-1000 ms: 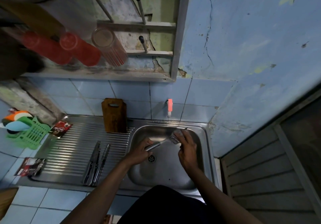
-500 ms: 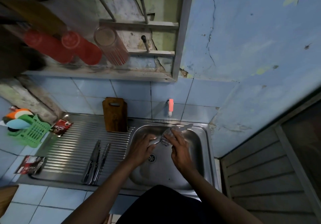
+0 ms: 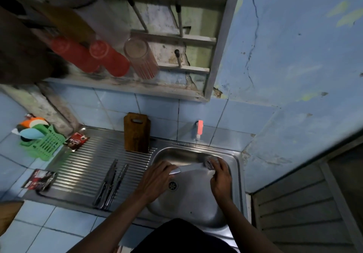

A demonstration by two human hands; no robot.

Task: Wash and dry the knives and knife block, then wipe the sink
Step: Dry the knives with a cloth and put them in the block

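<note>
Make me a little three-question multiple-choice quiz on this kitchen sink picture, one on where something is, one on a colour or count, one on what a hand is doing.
1. Where does the wooden knife block stand?
A. in the sink basin
B. on the ribbed drainboard, against the tiled wall
C. on the shelf above

2. What colour is the tap handle?
A. pink-red
B. green
C. black

3. What is the left hand doing?
A. resting open on the drainboard
B. gripping the handle end of a knife over the sink
C. turning the tap

Answers: 1 B, the block stands at the back of the drainboard. 2 A, the handle shows pink-red against the blue tiles. 3 B, its fingers curl round the knife while the right hand works a scrubber at the blade.
</note>
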